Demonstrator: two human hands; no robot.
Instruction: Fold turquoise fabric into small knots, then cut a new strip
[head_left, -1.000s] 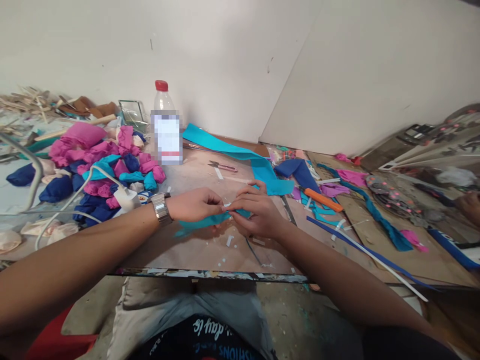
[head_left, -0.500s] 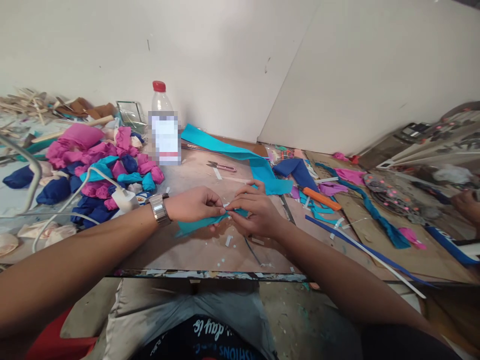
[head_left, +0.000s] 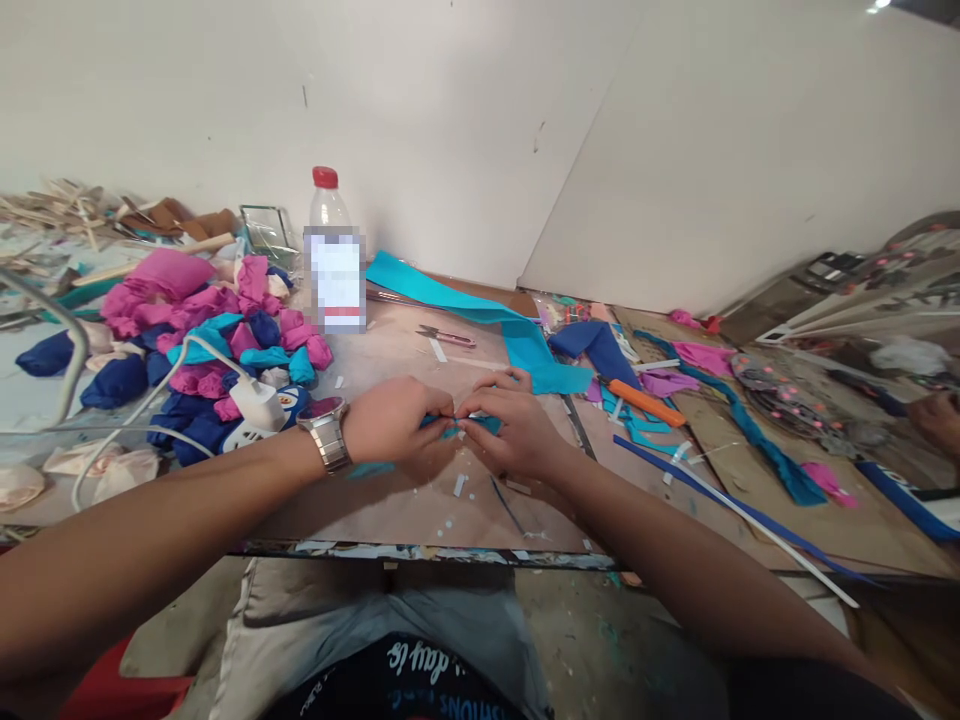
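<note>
Much of the small teal fabric strip (head_left: 450,428) is hidden under the two hands, with only a short tail (head_left: 371,468) showing below the left wrist and a bit between the fingertips, so its full shape cannot be made out. It sits low over the brown worktable (head_left: 390,500), near the front edge. The left hand (head_left: 394,418), with a metal wristwatch (head_left: 324,432) on its wrist, has its fingers curled tight and pinched on the strip; the right hand (head_left: 508,428) meets it fingertip to fingertip, also pinched narrow on the same piece. At the far right edge another person's hand (head_left: 937,415) is cut off. To the left lies a heap of pink, blue and teal fabric bundles (head_left: 210,340), with a white power adapter (head_left: 256,402) and its cable in front of it. Behind the hands a long teal fabric band (head_left: 480,315) runs from beside a red-capped plastic bottle (head_left: 334,260) toward the middle of the table. To the right lie an orange-handled cutter (head_left: 645,398) and, nearer the wall, small thread snips (head_left: 446,336).
</note>
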